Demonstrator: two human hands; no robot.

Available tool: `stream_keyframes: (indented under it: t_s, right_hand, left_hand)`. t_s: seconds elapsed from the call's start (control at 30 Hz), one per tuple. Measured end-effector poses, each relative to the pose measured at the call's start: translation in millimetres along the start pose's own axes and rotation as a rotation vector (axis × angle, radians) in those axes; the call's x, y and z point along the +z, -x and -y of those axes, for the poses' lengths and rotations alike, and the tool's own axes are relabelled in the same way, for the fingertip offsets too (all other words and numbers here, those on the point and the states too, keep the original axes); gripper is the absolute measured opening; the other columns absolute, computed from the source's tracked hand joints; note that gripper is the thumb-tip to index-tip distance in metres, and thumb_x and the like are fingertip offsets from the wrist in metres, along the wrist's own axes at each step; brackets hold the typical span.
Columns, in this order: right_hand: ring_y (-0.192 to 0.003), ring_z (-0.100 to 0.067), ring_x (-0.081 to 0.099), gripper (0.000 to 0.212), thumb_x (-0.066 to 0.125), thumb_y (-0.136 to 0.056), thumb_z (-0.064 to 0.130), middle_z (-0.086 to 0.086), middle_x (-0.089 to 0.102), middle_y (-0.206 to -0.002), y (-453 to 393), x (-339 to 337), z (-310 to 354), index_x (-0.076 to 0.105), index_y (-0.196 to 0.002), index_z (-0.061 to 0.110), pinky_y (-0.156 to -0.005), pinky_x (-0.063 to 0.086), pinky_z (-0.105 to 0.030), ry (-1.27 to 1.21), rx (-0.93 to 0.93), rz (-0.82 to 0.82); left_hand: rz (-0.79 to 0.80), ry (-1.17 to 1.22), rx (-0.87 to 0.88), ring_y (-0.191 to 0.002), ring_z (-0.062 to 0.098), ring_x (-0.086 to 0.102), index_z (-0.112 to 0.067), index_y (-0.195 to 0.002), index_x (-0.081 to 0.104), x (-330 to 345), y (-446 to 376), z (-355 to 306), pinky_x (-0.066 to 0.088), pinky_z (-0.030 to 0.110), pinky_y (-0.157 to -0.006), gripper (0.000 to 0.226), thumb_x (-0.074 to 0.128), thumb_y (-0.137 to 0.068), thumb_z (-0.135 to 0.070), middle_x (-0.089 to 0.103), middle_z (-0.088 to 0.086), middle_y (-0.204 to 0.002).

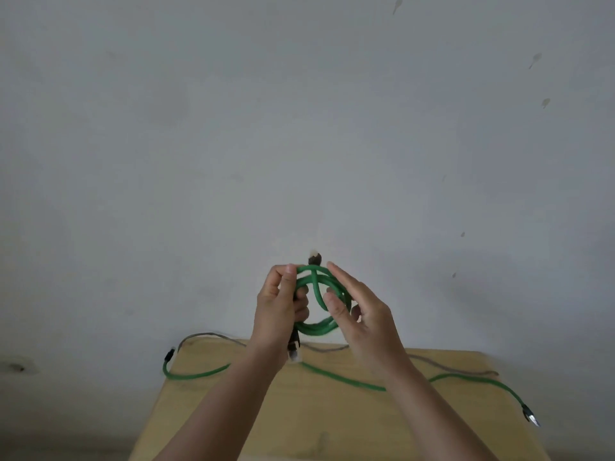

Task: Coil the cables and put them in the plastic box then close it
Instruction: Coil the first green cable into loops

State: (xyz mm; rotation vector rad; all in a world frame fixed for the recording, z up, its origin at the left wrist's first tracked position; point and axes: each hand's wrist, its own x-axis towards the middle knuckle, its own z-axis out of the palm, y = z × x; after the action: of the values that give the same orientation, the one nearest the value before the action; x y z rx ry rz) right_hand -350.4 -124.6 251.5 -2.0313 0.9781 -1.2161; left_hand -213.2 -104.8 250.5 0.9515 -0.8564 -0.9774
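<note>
Left hand (283, 302): I grip the green cable coil (319, 304), pinning its loops.
Right hand (359, 314): fingers spread against the coil, steadying it.
Surface (299, 420): loose cables wait; box unseen.

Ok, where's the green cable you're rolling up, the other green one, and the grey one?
coiled green cable (316, 329): head view, bottom of loop.
loose green cable (346, 380): head view, stretch on table.
grey cable (213, 335): head view, curved far end.
</note>
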Motion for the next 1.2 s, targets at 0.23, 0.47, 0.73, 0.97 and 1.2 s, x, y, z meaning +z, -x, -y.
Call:
stream_keyframes:
  t_s: [0.23,0.47,0.73,0.97,1.2]
  right_hand:
    - [-0.077,-0.004,0.052,0.035,0.052,-0.093,0.011,0.001,0.057,-0.079,11.4,35.3,12.8,0.056,-0.127,0.020,-0.066,0.037,-0.005,0.066,0.024,-0.280]
    - [-0.073,-0.003,0.051,0.034,0.052,-0.094,0.012,-0.001,0.058,-0.079,45.3,71.3,17.8,0.056,-0.127,0.021,-0.063,0.036,-0.005,0.036,0.165,-0.369]
    - [-0.086,-0.015,0.061,0.030,0.055,-0.092,0.011,-0.010,0.068,-0.098,124.9,88.0,1.9,0.061,-0.122,0.014,-0.070,0.038,-0.008,0.063,0.412,-0.268]
    - [-0.090,-0.002,0.060,0.031,0.054,-0.094,0.020,0.000,0.065,-0.122,202.8,89.5,-22.4,0.059,-0.124,0.022,-0.065,0.041,-0.002,-0.005,0.757,-0.073]
    - [-0.076,0.001,0.062,0.031,0.057,-0.091,0.023,0.010,0.069,-0.104,225.3,89.7,-40.0,0.061,-0.122,0.030,-0.055,0.050,-0.016,-0.070,0.961,0.053]
  left_hand:
    - [-0.026,-0.318,0.011,-0.060,0.000,0.052,-0.045,-0.102,0.065,-16.9,15.7,-1.4,0.044,0.016,-0.061,0.030,0.037,-0.099,-0.035,0.066,-0.015,-0.081]
    - [-0.183,-0.322,0.052,-0.087,-0.011,0.062,-0.048,-0.122,0.048,-38.6,54.0,22.6,0.043,0.002,-0.057,0.033,0.046,-0.097,-0.028,0.067,-0.033,-0.080]
    - [-0.130,-0.583,-0.038,-0.072,-0.010,0.055,-0.028,-0.133,0.047,-76.4,123.3,73.5,0.038,0.000,-0.057,0.040,0.054,-0.093,-0.024,0.057,0.001,-0.099]
    - [-0.143,-0.653,-0.239,-0.060,-0.002,0.059,-0.030,-0.124,0.058,-95.0,188.1,119.2,0.042,0.007,-0.051,0.036,0.061,-0.089,-0.025,0.065,-0.010,-0.101]
    - [-0.165,-0.775,-0.367,-0.046,-0.004,0.057,-0.037,-0.114,0.063,-102.6,204.6,135.2,0.042,0.009,-0.040,0.028,0.063,-0.087,-0.028,0.069,-0.011,-0.095]
